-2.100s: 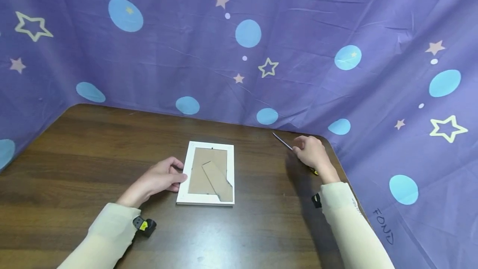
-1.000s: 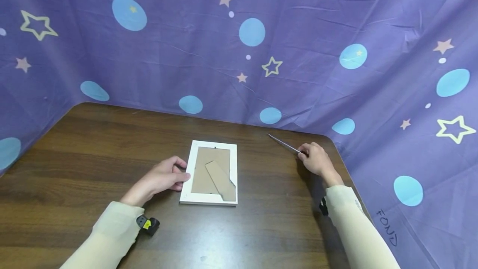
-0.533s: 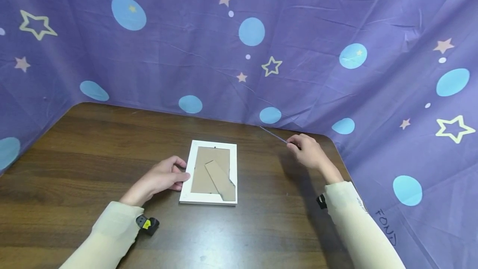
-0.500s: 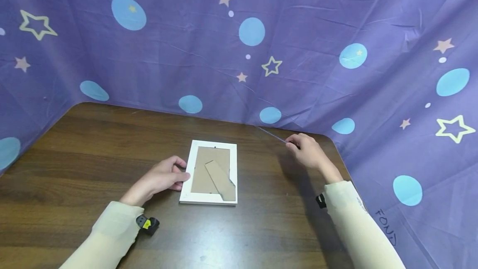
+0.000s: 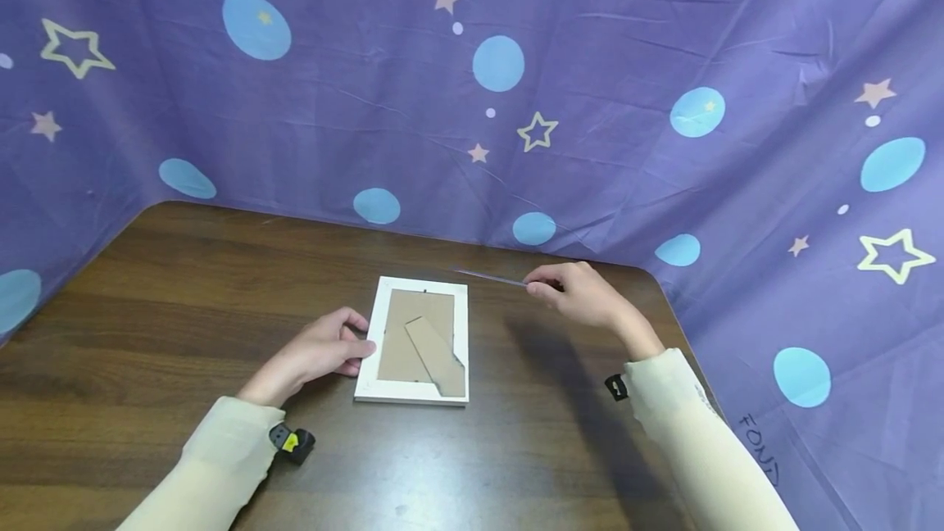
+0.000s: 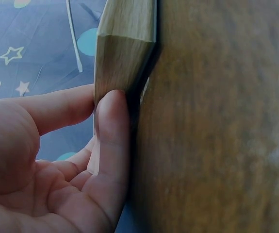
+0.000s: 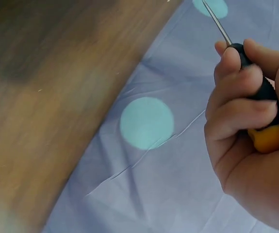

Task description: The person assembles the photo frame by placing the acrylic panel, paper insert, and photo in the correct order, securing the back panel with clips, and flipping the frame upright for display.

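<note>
My right fingers [image 7: 241,114] curl round the screwdriver [image 7: 269,140], shaft pointing left toward the frame [image 5: 416,342], which lies lengthwise away from me on the tabletop [image 5: 214,301], left edge pinched by my left fingers [image 6: 111,136].

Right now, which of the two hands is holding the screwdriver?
The right hand: its fingers curl round the screwdriver, while the left hand grips the side of the white picture frame.

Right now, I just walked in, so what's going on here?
A person's left grip holds the left edge of a picture frame, back facing up on the wooden table. The right grip holds a screwdriver raised above the table, its tip apparently not touching the frame.
</note>
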Tool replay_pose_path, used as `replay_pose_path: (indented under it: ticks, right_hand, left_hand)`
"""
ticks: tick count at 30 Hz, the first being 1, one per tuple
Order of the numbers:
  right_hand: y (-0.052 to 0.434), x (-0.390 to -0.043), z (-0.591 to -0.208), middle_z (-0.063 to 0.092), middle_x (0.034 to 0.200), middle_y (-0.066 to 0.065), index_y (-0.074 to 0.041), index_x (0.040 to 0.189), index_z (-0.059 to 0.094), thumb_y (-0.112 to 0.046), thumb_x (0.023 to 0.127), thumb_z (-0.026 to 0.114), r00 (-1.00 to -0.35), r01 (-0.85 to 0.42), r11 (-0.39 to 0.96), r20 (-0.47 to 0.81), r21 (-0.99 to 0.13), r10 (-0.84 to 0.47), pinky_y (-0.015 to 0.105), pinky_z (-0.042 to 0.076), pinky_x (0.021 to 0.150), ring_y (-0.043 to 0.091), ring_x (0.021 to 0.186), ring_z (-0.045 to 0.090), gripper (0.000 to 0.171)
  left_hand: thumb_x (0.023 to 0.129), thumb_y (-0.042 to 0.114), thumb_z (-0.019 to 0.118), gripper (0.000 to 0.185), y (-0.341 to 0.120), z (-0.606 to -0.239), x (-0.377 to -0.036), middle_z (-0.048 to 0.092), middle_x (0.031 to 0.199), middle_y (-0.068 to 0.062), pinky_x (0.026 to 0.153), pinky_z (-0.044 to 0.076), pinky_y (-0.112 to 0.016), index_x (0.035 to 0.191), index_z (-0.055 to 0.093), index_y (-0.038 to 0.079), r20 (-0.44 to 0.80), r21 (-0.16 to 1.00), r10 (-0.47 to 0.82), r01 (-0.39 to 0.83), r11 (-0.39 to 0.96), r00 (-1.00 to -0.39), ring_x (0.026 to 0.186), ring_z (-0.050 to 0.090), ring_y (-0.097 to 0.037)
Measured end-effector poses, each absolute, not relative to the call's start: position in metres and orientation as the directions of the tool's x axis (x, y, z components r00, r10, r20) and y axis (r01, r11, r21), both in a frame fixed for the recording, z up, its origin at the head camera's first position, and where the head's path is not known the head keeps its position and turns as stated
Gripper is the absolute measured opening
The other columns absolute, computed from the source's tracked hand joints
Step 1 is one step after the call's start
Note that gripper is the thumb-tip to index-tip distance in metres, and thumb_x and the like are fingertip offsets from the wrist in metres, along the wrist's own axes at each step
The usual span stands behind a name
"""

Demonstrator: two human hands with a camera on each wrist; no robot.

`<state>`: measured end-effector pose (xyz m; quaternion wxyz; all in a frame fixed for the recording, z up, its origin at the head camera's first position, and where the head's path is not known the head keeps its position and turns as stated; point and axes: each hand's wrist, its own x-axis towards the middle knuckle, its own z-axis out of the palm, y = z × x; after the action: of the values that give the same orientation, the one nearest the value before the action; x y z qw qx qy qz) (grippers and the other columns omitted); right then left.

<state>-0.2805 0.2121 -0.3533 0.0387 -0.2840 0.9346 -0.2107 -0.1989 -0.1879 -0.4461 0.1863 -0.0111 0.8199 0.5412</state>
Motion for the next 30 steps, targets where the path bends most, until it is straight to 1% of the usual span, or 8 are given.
replay_pose_path:
  ticks: [2, 5, 11, 14, 18, 23, 30]
  right_hand:
    - [0.206, -0.28, -0.35, 0.071, 0.087, -0.01, -0.021, 0.122, 0.079, -0.029, 0.107, 0.066, -0.824, -0.528, 0.747, 0.033, -0.404, -0.565, 0.035, 0.056, 0.08, 0.008, 0.077, 0.066, 0.021]
    - [0.197, -0.281, -0.347, 0.072, 0.089, -0.011, -0.02, 0.121, 0.079, -0.028, 0.106, 0.067, -0.801, -0.56, 0.734, 0.024, -0.385, -0.599, 0.036, 0.056, 0.081, 0.008, 0.079, 0.065, 0.021]
    - [0.183, -0.286, -0.344, 0.078, 0.109, -0.008, -0.016, 0.12, 0.081, -0.027, 0.105, 0.068, -0.763, -0.609, 0.713, 0.012, -0.348, -0.646, 0.039, 0.057, 0.093, 0.011, 0.098, 0.07, 0.022]
    - [0.18, -0.288, -0.344, 0.079, 0.114, -0.005, -0.016, 0.121, 0.081, -0.026, 0.105, 0.069, -0.759, -0.609, 0.715, -0.011, -0.344, -0.652, 0.04, 0.057, 0.096, 0.013, 0.103, 0.072, 0.022]
    - [0.178, -0.289, -0.341, 0.079, 0.114, -0.004, -0.016, 0.12, 0.081, -0.025, 0.105, 0.069, -0.749, -0.614, 0.712, -0.033, -0.342, -0.661, 0.041, 0.057, 0.097, 0.013, 0.104, 0.072, 0.021]
    - [0.178, -0.29, -0.339, 0.079, 0.113, -0.005, -0.018, 0.118, 0.081, -0.026, 0.105, 0.069, -0.736, -0.62, 0.705, -0.057, -0.344, -0.675, 0.041, 0.057, 0.095, 0.012, 0.102, 0.071, 0.02]
    - [0.174, -0.293, -0.334, 0.077, 0.102, -0.008, -0.017, 0.119, 0.081, -0.026, 0.105, 0.069, -0.723, -0.615, 0.701, -0.096, -0.361, -0.684, 0.037, 0.056, 0.086, 0.009, 0.088, 0.066, 0.02]
  left_hand:
    - [0.1, 0.011, 0.072, 0.05, -0.189, -0.445, -0.198, 0.066, 0.099, -0.017, 0.072, 0.064, -0.032, 0.139, 0.048, -0.008, -0.32, 0.883, 0.184, -0.222, 0.415, -0.929, 0.079, 0.068, -0.02]
    - [0.099, 0.011, 0.073, 0.049, -0.189, -0.445, -0.197, 0.067, 0.099, -0.016, 0.073, 0.064, -0.032, 0.138, 0.049, -0.007, -0.328, 0.881, 0.18, -0.232, 0.412, -0.927, 0.079, 0.068, -0.021]
    - [0.1, 0.011, 0.072, 0.051, -0.19, -0.444, -0.197, 0.067, 0.099, -0.017, 0.072, 0.064, -0.032, 0.14, 0.048, -0.007, -0.317, 0.884, 0.183, -0.22, 0.412, -0.931, 0.079, 0.068, -0.021]
    - [0.099, 0.011, 0.072, 0.053, -0.189, -0.444, -0.197, 0.067, 0.099, -0.017, 0.072, 0.064, -0.032, 0.142, 0.046, -0.007, -0.312, 0.887, 0.188, -0.214, 0.409, -0.931, 0.079, 0.068, -0.021]
    - [0.099, 0.011, 0.073, 0.055, -0.188, -0.443, -0.197, 0.066, 0.098, -0.017, 0.072, 0.064, -0.033, 0.144, 0.046, -0.006, -0.313, 0.888, 0.194, -0.214, 0.408, -0.93, 0.078, 0.068, -0.021]
    - [0.098, 0.009, 0.073, 0.059, -0.188, -0.442, -0.196, 0.064, 0.096, -0.016, 0.071, 0.064, -0.033, 0.147, 0.044, -0.007, -0.296, 0.898, 0.204, -0.199, 0.392, -0.933, 0.077, 0.067, -0.022]
    - [0.098, 0.007, 0.073, 0.074, -0.19, -0.443, -0.195, 0.064, 0.095, -0.016, 0.07, 0.064, -0.034, 0.161, 0.034, -0.002, -0.282, 0.91, 0.22, -0.189, 0.369, -0.934, 0.076, 0.066, -0.022]
